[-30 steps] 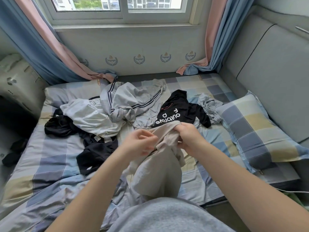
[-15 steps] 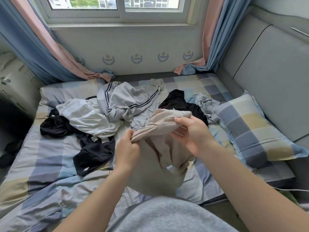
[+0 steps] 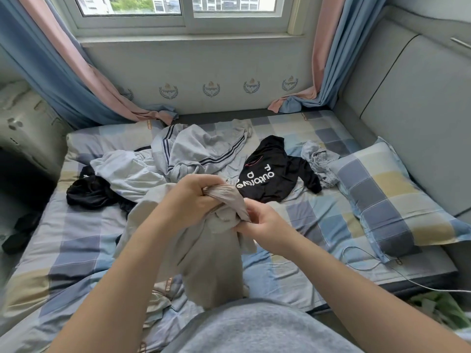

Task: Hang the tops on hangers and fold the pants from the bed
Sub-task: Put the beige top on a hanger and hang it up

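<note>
While it hangs over the bed point(image 3: 76, 238), the beige garment point(image 3: 211, 263) is gripped at its bunched top by the left hand point(image 3: 193, 197) and pinched lower by the right hand point(image 3: 265, 225). A black printed top point(image 3: 270, 177) is seen lying beyond.

"outbrave" on black top point(image 3: 270, 153), "Voyager" on wall emblems point(image 3: 168, 91)

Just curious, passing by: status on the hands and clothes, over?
Left hand and right hand both grip the beige garment, bunched. Other clothes lie behind on bed. Nothing blocking.
</note>
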`<move>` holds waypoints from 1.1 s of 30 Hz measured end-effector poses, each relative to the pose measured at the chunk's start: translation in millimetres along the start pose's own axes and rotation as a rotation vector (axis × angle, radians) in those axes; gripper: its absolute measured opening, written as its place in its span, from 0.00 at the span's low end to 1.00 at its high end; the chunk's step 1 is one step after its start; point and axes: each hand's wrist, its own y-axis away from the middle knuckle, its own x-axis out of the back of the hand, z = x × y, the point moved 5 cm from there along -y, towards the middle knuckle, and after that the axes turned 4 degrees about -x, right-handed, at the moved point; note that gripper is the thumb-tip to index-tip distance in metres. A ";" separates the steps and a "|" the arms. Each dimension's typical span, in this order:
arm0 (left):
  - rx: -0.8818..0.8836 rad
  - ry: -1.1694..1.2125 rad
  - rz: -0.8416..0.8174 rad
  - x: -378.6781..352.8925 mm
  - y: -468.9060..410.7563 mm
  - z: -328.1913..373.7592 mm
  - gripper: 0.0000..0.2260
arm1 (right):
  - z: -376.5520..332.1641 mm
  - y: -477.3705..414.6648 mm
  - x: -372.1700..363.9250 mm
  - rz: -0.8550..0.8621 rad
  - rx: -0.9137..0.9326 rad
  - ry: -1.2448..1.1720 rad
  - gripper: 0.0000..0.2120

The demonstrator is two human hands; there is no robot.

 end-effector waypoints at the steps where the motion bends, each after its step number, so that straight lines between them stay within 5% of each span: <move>1: 0.026 -0.096 0.088 5.7 -0.3 -4.7 0.07 | 3.1 -2.4 -1.3 -0.009 -0.017 -0.029 0.12; 5: 0.171 -0.399 0.492 23.0 10.1 -28.8 0.11 | 18.7 -5.7 4.8 0.113 -0.089 -0.156 0.07; 7: 0.309 -0.378 0.417 17.4 14.5 -53.3 0.14 | 25.9 -5.9 8.9 0.183 -0.131 -0.304 0.06; 12: 0.625 -0.191 -0.128 -30.5 33.6 -104.9 0.23 | 27.5 1.5 14.0 0.233 -0.269 -0.634 0.09; 15: 0.680 0.052 -0.278 -61.1 47.4 -107.2 0.26 | 17.0 9.2 17.0 0.190 -0.284 -0.670 0.11; 22: 0.817 0.603 -0.192 -102.0 41.0 -89.4 0.33 | 4.0 20.5 4.6 0.042 -0.273 -0.625 0.14; 28: 0.885 0.958 -0.207 -120.1 44.3 -69.0 0.16 | 4.1 26.0 2.2 -0.005 -0.283 -0.490 0.23; 33: 0.834 1.198 0.151 -107.1 35.0 -67.3 0.12 | 13.5 22.5 21.1 0.169 -0.236 -0.565 0.16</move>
